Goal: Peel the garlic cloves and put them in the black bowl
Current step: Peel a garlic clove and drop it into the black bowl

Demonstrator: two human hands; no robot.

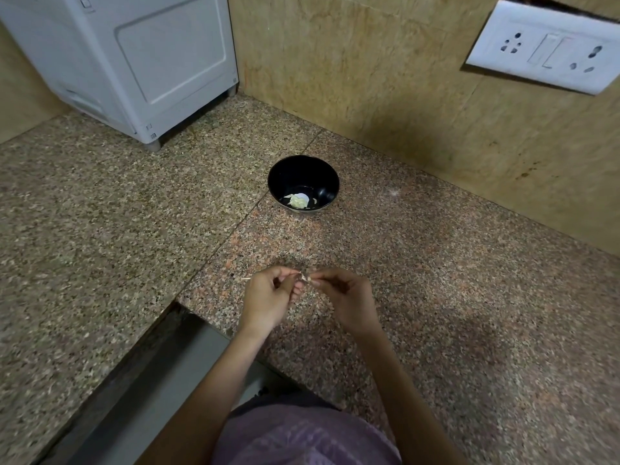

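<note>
Speckled stone, beige wall, one black bowl

The table is granite, flecked all over in brown, pink, grey and black; its slab at the centre and right of the frame looks pinker, the left one greyer. The black bowl at the centre is glossy black inside, and the peeled garlic in it is cream-white. The garlic clove below the centre is pale with tan skin. The wall along the top is beige-tan with faint marbled veins and darker brown stains. The switch plate at the upper right is white with grey smudges. The appliance at the upper left is plain pale grey-white. The garment at the bottom edge is muted lilac. The channel at the lower left is dull grey.
</note>
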